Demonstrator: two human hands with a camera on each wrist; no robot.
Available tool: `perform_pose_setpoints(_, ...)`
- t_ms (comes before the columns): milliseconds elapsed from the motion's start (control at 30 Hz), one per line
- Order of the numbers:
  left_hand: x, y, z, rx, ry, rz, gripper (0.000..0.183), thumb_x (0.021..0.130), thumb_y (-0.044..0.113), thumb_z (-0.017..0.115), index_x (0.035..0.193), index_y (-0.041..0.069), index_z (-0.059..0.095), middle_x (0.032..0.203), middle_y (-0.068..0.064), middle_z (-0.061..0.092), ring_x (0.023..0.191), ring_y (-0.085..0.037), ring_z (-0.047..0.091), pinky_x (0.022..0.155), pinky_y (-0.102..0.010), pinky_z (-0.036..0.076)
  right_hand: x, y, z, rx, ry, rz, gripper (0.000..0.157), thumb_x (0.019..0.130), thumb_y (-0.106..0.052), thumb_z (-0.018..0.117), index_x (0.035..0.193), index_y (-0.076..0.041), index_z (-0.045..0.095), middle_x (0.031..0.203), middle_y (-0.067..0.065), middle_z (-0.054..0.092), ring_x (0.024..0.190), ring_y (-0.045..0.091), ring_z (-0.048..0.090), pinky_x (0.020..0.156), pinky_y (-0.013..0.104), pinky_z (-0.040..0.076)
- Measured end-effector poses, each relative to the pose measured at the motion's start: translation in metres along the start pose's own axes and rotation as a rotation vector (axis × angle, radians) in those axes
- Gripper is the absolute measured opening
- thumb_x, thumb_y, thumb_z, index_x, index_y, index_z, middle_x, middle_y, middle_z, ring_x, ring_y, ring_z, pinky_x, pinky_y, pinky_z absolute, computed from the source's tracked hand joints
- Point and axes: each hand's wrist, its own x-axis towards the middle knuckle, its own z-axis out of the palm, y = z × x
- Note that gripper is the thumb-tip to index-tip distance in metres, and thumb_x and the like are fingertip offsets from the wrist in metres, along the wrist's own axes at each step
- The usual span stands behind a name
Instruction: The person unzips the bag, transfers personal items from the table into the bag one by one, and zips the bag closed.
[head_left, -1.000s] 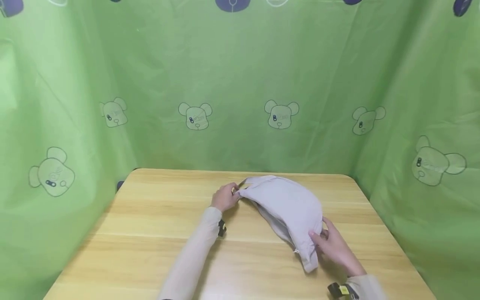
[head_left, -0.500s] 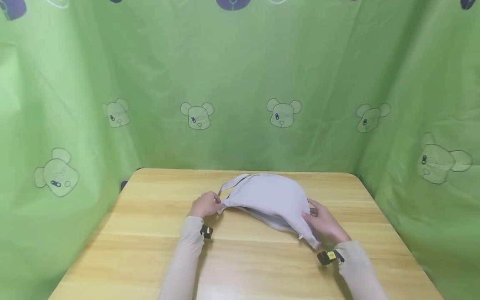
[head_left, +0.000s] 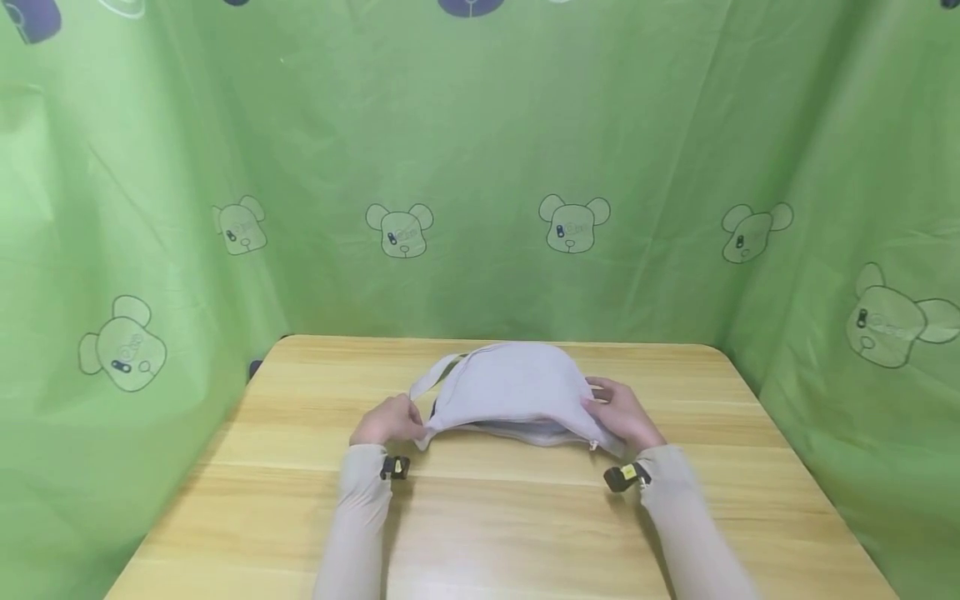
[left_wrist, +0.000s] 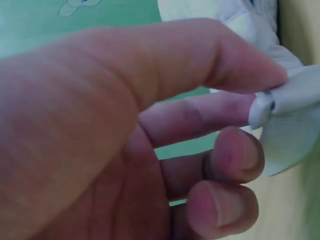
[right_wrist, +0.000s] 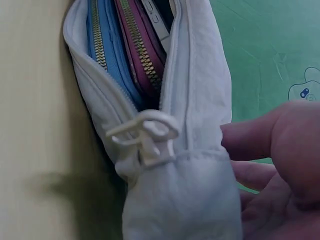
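A pale grey waist bag (head_left: pixel 517 385) lies on the table with its zipped mouth gaping towards me. At the bag's left end, my left hand (head_left: pixel 390 420) pinches the narrow fabric tip between thumb and forefinger; the other fingers curl loosely in the left wrist view. My right hand (head_left: pixel 622 415) holds the right end, thumb on the near face and fingers behind. Inside the mouth, in the right wrist view, sit a blue zipped pouch (right_wrist: pixel 106 55), a maroon zipped pouch (right_wrist: pixel 142 52) and part of a white item (right_wrist: pixel 156 22). The zip pull (right_wrist: pixel 155 131) stands at the mouth's right end.
A strap (head_left: pixel 430 380) loops out from the bag's left side. The wooden table (head_left: pixel 495 533) ends behind the bag, close to a green curtain (head_left: pixel 480 283) printed with bear heads, which also hangs at both sides.
The bag has turned and shifted left, so its mouth now faces me more squarely. Both hands have moved left with it, still holding its ends; the left came nearer, the right went farther away.
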Motion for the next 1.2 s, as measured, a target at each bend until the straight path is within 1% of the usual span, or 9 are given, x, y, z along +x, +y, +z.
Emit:
perform_pose_setpoints(200,-0.005,-0.005,-0.005,-0.025,0.002,-0.023,0.008,0.079,0.011,0.082,0.086,0.008,0.078,0.085,-0.003,0.073,0.08,-0.019,0.059,0.071,-0.031,0.047,0.006,0.001,0.005,0.029,0.02,0.016,0.054,0.1,-0.016,0.064,0.146,0.006,0.049,0.145,0.034,0.055,0.133,0.049,0.056,0.114,0.055,0.046)
perform_pose_setpoints(433,-0.004,-0.007,-0.001,-0.051,0.003,-0.016,0.018,0.078,0.009,0.083,0.095,0.008,0.078,0.103,-0.009,0.077,0.096,-0.026,0.065,0.092,-0.051,0.055,-0.001,0.002,-0.004,-0.039,0.027,0.015,0.054,0.102,-0.025,0.063,0.146,0.003,0.05,0.145,0.029,0.058,0.133,0.046,0.056,0.114,0.057,0.044)
perform_pose_setpoints(533,-0.006,-0.004,0.001,-0.065,0.019,0.005,0.025,0.077,0.01,0.083,0.101,0.006,0.077,0.105,-0.01,0.075,0.093,-0.025,0.064,0.086,-0.045,0.055,-0.007,-0.002,-0.012,-0.096,0.03,-0.033,0.054,0.104,-0.026,0.06,0.147,0.004,0.049,0.142,0.029,0.06,0.129,0.046,0.059,0.112,0.058,0.046)
perform_pose_setpoints(700,-0.008,0.016,-0.003,-0.12,0.104,0.097,0.032,0.089,0.016,0.075,0.118,0.002,0.071,0.094,-0.01,0.072,0.077,-0.018,0.063,0.067,-0.03,0.053,-0.023,-0.021,-0.027,-0.229,0.039,-0.117,0.051,0.106,-0.027,0.057,0.145,0.006,0.05,0.138,0.029,0.062,0.125,0.047,0.061,0.107,0.061,0.049)
perform_pose_setpoints(800,-0.008,0.036,-0.003,-0.212,0.202,0.193,0.025,0.096,0.018,0.07,0.117,0.004,0.072,0.093,-0.009,0.073,0.078,-0.016,0.065,0.069,-0.03,0.055,-0.031,-0.034,-0.032,-0.308,0.033,-0.164,0.046,0.105,-0.024,0.058,0.139,0.007,0.055,0.132,0.029,0.066,0.12,0.046,0.063,0.102,0.061,0.051)
perform_pose_setpoints(900,-0.003,0.06,0.009,-0.364,0.255,0.304,0.018,0.097,0.017,0.069,0.11,0.005,0.074,0.094,-0.011,0.074,0.08,-0.016,0.066,0.073,-0.028,0.056,-0.037,-0.043,-0.034,-0.374,0.001,-0.192,0.041,0.102,-0.021,0.061,0.131,0.008,0.06,0.126,0.029,0.068,0.112,0.044,0.067,0.098,0.06,0.054)
perform_pose_setpoints(1000,0.002,0.083,0.03,-0.522,0.194,0.351,0.019,0.098,0.019,0.068,0.11,0.005,0.074,0.097,-0.017,0.076,0.081,-0.019,0.07,0.074,-0.028,0.059,-0.041,-0.05,-0.033,-0.427,-0.067,-0.181,0.042,0.098,-0.02,0.066,0.127,0.01,0.061,0.124,0.03,0.068,0.109,0.043,0.067,0.095,0.059,0.056)
perform_pose_setpoints(1133,0.01,0.105,0.059,-0.703,-0.035,0.309,0.03,0.1,0.023,0.067,0.118,0.0,0.072,0.104,-0.027,0.076,0.085,-0.03,0.076,0.082,-0.04,0.064,-0.043,-0.056,-0.029,-0.499,-0.145,-0.114,0.041,0.087,-0.017,0.074,0.117,0.009,0.062,0.11,0.025,0.07,0.099,0.037,0.067,0.087,0.052,0.057)
perform_pose_setpoints(1200,0.016,0.114,0.073,-0.784,-0.113,0.269,0.034,0.1,0.024,0.067,0.12,-0.004,0.07,0.103,-0.029,0.075,0.085,-0.032,0.077,0.085,-0.047,0.064,-0.042,-0.058,-0.026,-0.522,-0.163,-0.068,0.034,0.082,-0.014,0.078,0.106,0.005,0.064,0.099,0.017,0.07,0.089,0.031,0.065,0.077,0.045,0.056)
